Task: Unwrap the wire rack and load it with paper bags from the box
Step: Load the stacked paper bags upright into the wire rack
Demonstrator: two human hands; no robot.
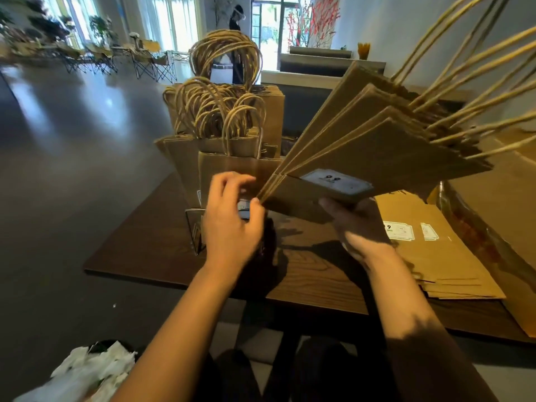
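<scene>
A wire rack (193, 227) stands on the dark wooden table (304, 274), filled with upright brown paper bags (229, 132) with twisted rope handles. My right hand (358, 224) grips a fanned bundle of flat brown paper bags (377, 152) from below, tilted up to the right, handles pointing to the upper right. A white label shows on its near fold. My left hand (232, 216) is in front of the rack, its fingertips touching the bundle's lower left corner, fingers curled.
More flat paper bags (435, 256) lie stacked on the table at the right, beside an open cardboard box (504, 216). Crumpled white wrapping (90, 369) lies on the floor at lower left. A person stands far back by a doorway; folding chairs line the far left.
</scene>
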